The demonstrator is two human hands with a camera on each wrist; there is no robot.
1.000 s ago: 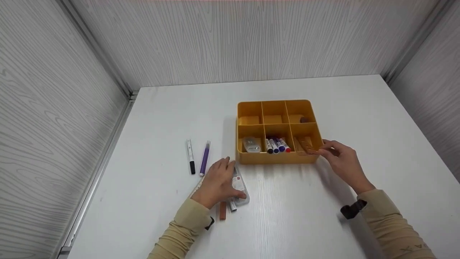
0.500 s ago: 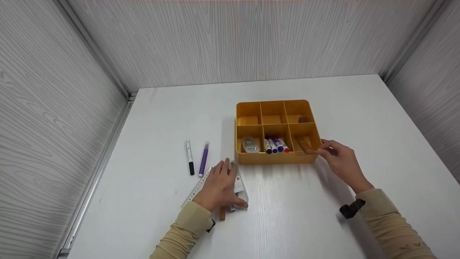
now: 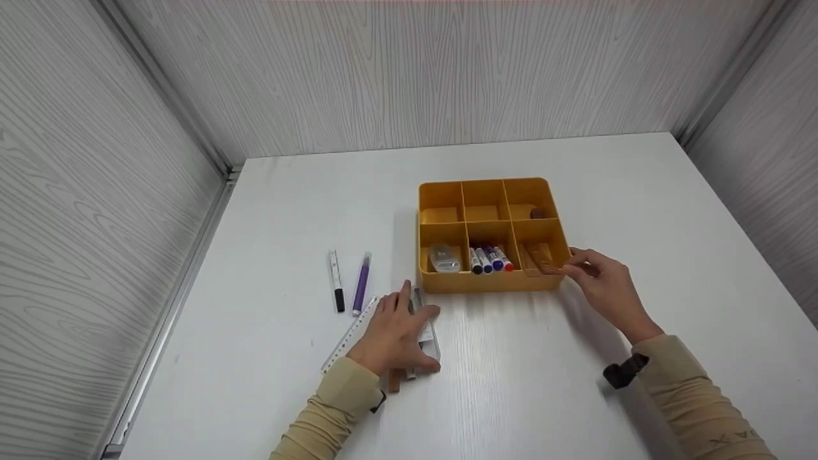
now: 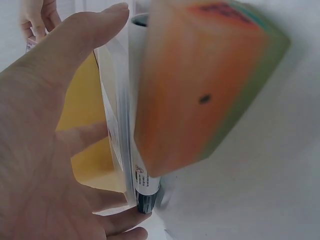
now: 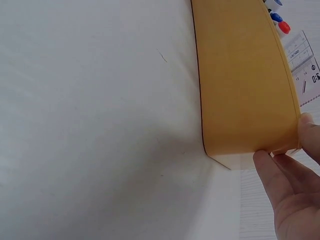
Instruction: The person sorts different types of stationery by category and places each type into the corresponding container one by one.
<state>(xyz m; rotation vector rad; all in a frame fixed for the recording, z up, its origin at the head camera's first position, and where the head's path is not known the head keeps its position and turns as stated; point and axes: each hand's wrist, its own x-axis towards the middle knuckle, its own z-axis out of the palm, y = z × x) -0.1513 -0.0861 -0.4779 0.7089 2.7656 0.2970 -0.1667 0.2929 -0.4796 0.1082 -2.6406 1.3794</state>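
Observation:
My left hand (image 3: 390,335) spreads over a clear plastic case (image 3: 434,348), thumb near one end and fingers toward the other. Under or beside this hand are a whiteboard marker (image 4: 146,192), an orange block with a green side, perhaps an eraser (image 4: 200,95), and a white ruler (image 3: 348,335). In the left wrist view a fingertip meets the marker's dark cap. My right hand (image 3: 604,287) pinches the front right corner of a yellow compartment box (image 3: 492,282), thumb at the rim and fingers against the side wall. Close to that thumb a clear ruler (image 5: 302,65) leans in the box.
Upright markers (image 3: 489,260) fill the box's front middle compartment. A clear rounded item (image 3: 444,257) lies in the front left one, a small dark object (image 3: 537,213) in the back right. A black-capped marker (image 3: 336,281) and a purple marker (image 3: 362,284) lie left on the table.
My left hand's fingers have shifted over the case, with the index finger now apart from the others; more of the white ruler shows. My right hand stays at the box corner.

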